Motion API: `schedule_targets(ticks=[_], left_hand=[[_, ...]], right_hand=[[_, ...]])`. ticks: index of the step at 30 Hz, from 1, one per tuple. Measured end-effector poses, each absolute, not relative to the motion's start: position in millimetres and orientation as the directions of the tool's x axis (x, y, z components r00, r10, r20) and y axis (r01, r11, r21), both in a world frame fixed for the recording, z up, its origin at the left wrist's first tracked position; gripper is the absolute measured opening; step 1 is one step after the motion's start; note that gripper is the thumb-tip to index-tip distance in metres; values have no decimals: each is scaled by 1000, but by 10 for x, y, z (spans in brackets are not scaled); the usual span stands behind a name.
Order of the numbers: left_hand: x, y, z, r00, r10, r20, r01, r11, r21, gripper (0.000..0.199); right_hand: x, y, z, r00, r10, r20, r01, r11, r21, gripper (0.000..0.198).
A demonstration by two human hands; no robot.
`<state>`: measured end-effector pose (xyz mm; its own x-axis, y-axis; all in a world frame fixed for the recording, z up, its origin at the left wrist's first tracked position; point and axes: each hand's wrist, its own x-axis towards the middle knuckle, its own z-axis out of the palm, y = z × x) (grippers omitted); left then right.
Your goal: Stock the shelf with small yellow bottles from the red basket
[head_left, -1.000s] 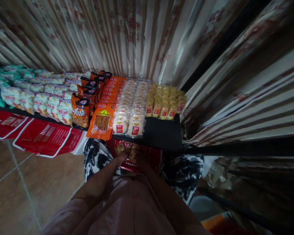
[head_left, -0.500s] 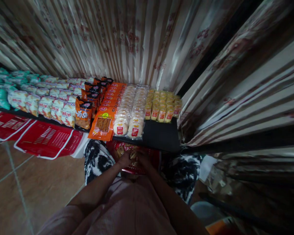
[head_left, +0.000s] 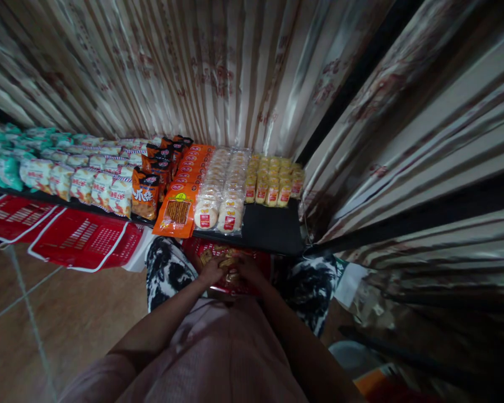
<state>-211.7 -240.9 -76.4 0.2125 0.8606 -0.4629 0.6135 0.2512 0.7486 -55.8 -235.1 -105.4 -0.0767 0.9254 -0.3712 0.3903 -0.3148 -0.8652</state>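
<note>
Hands [head_left: 212,271] farther apart; blocky tan packets [head_left: 230,262] between

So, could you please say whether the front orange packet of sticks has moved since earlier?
No, the front orange packet keeps its place against the black shelf.

Golden-brown snack packets [head_left: 228,262]; red basket [head_left: 262,262]; black-and-white blotched trousers [head_left: 168,268]; dusty-pink shirt [head_left: 231,347]; bright orange snack bags [head_left: 177,211]; cream curtain [head_left: 218,73] with reddish floral print.

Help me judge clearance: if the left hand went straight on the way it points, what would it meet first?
Probably the small brown packets just ahead of the left hand, over the red basket. The dim picture leaves depth unclear; contact can't be ruled out.
</note>
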Motion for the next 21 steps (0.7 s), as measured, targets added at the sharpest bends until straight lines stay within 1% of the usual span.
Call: schedule_targets(ticks=[4, 7, 11, 14, 17, 19, 21], left_hand=[[-2153, -2393, -824, 158, 824, -545, 473, 421, 774, 32], [-2153, -2378, -809, 156, 818, -554, 380, 468, 797, 25], [-2125, -2366, -653, 180, 806, -564, 273, 510, 816, 20], [-2114, -2376, -488, 227, 788, -572, 194, 539, 819, 25], [-2120, -2400, -332, 288, 786, -547, 122, 537, 835, 33], [-2120, -2416, -240, 352, 774, -526, 105, 525, 844, 39], [-2100, -2426, -158, 438, 750, -496, 91, 512, 854, 44]], right_hand=[[-504, -2373, -855, -127, 920, -370, 421, -288, -860, 32], [-445, -2395, -750, -175, 925, -336, 418, -239, -877, 30], [-366, -2422, -677, -191, 921, -339, 405, -241, -882, 31], [-308, -2444, -618, -166, 921, -352, 369, -273, -889, 33], [-246, -2481, -486, -141, 918, -371, 355, -303, -884, 36], [-204, -2512, -350, -115, 938, -327, 360, -267, -894, 36], [-168, -2537, -195, -91, 963, -253, 370, -203, -907, 36]])
